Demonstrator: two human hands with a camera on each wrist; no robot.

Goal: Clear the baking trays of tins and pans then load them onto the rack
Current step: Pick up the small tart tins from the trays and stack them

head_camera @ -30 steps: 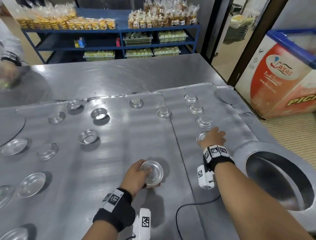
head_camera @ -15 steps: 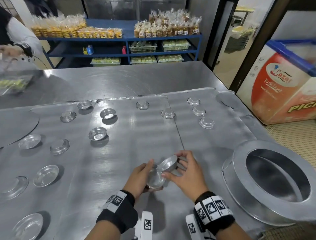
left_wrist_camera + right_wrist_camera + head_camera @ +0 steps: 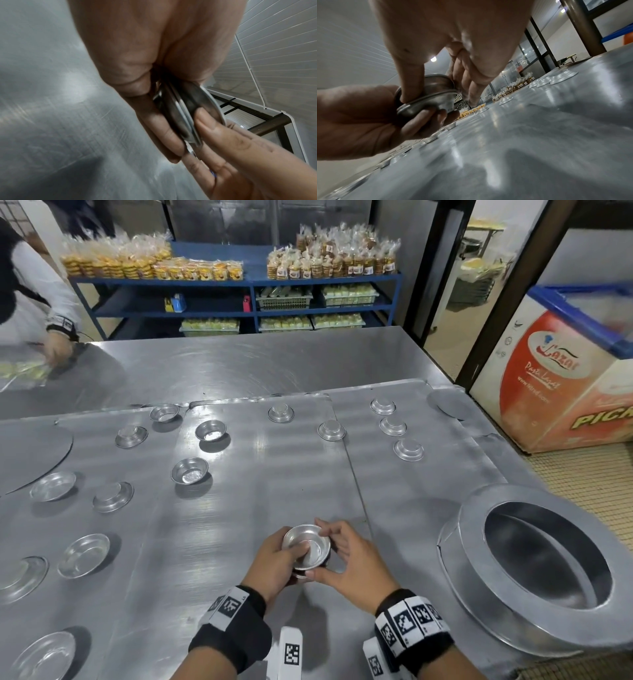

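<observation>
A short stack of small round metal tins (image 3: 306, 546) (image 3: 184, 112) (image 3: 428, 100) sits just above the near part of the flat baking tray (image 3: 260, 508). My left hand (image 3: 274, 556) cups the stack from below and the left. My right hand (image 3: 342, 556) pinches the top tin, thumb on the near rim and fingers on the far rim. More loose tins lie on the trays: three upside down at the far right (image 3: 393, 426), two more (image 3: 331, 430) in the middle, several upright or shallow ones on the left (image 3: 189, 470).
A big round cake ring (image 3: 534, 563) sits at the right table edge. Round flat metal discs lie at the far left (image 3: 30, 453) and far right (image 3: 445, 404). Another person's hand (image 3: 56, 350) works at the far left corner. Blue shelves (image 3: 253, 302) of packed biscuits stand behind.
My right hand took a tin from the right tray and brought it back to the left hand. The tin went from tilted against the stack to sitting level on top of it.
</observation>
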